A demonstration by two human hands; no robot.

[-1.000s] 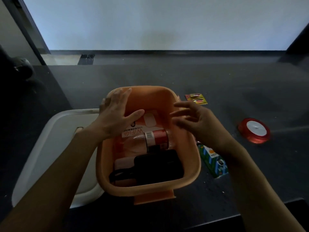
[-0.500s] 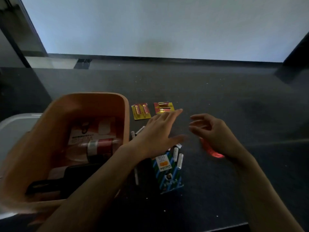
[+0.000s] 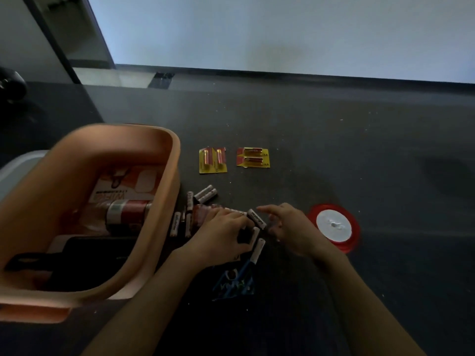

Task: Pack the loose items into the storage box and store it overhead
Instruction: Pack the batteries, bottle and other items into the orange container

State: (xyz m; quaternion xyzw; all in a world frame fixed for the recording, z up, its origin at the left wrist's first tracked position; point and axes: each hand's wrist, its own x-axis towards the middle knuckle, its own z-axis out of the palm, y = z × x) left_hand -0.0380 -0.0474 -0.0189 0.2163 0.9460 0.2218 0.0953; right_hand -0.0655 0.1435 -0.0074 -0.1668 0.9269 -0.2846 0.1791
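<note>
The orange storage box (image 3: 172,173) stands at the left. Inside it lie a WiFi carton, a red can (image 3: 128,214) and a black item. Loose white batteries (image 3: 205,195) are scattered on the dark table just right of the box. My left hand (image 3: 222,236) lies over the pile, its fingers curled round several batteries. One labelled battery (image 3: 257,219) sticks out at its fingertips. My right hand (image 3: 289,228) hovers close beside that battery with relaxed fingers and holds nothing. A blue-green packet (image 3: 235,282) lies under my left wrist.
Two yellow battery blister packs (image 3: 212,160) (image 3: 253,157) lie beyond the pile. A red ribbon spool (image 3: 333,227) sits right of my right hand. A white lid (image 3: 18,168) shows behind the box at the left edge. A wall runs along the table's far side.
Both hands left the box and moved right to the battery pile. My left hand dropped onto the batteries and curled round them. My right hand came off the ribbon spool, which now shows fully.
</note>
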